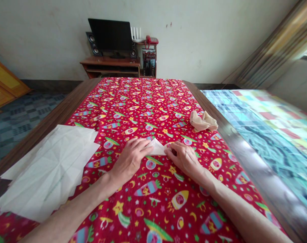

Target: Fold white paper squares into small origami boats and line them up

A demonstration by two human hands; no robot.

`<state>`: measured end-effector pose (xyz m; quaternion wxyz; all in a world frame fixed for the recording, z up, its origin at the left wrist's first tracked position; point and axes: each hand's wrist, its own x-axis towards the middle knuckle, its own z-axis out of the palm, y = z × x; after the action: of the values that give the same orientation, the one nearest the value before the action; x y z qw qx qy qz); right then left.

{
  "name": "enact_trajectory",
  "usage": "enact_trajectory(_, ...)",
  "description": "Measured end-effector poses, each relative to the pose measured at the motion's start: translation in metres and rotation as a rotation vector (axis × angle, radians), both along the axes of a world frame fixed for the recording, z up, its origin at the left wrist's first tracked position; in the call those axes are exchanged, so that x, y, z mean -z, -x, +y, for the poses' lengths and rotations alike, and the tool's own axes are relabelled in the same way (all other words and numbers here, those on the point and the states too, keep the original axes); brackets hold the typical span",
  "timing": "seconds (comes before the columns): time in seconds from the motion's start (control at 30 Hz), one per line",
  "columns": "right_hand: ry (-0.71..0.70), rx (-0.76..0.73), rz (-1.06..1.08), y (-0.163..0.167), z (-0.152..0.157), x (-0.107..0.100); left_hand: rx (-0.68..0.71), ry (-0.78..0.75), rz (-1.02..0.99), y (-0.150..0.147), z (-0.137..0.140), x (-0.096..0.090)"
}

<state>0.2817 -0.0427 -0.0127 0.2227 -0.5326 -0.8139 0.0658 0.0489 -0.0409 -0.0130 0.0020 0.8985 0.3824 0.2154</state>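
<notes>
A small folded white paper lay at the centre of the frame on a red printed cloth, directly between the hands, its long edge running left to right, apex upward. The left hand, fingers bent, covered its left end; the right hand, curled, touched its right corner. Whether either gripped or merely pressed could not be told.

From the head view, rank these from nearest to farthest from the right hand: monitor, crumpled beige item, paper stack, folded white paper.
1. Folded white paper: at the fingertips of the right hand.
2. Crumpled beige item: ahead, slightly right, on the table.
3. Paper stack: across on the table's left side.
4. Monitor: beyond the table's far end, by the wall.
</notes>
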Motion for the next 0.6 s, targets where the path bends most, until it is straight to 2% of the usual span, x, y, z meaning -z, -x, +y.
enact_trajectory(0.1, -0.01, 0.004, 0.012, 0.001, 0.0, 0.0, 0.137, 0.036, 0.062, -0.013, -0.013, 0.0)
enact_trajectory(0.23, -0.003, 0.002, -0.007, 0.001, 0.0, 0.0, 0.096, 0.101, 0.104, -0.025, -0.027, 0.002)
enact_trajectory(0.43, -0.046, -0.005, 0.009, -0.001, -0.002, 0.005, 0.061, 0.114, 0.156, -0.027, -0.034, 0.001)
enact_trajectory(0.5, -0.094, 0.002, 0.017, -0.001, -0.003, 0.006, 0.052, 0.117, 0.161, -0.027, -0.035, 0.0)
enact_trajectory(0.6, -0.244, -0.015, -0.063, -0.001, -0.009, 0.006, 0.026, 0.121, 0.169, -0.027, -0.036, -0.001)
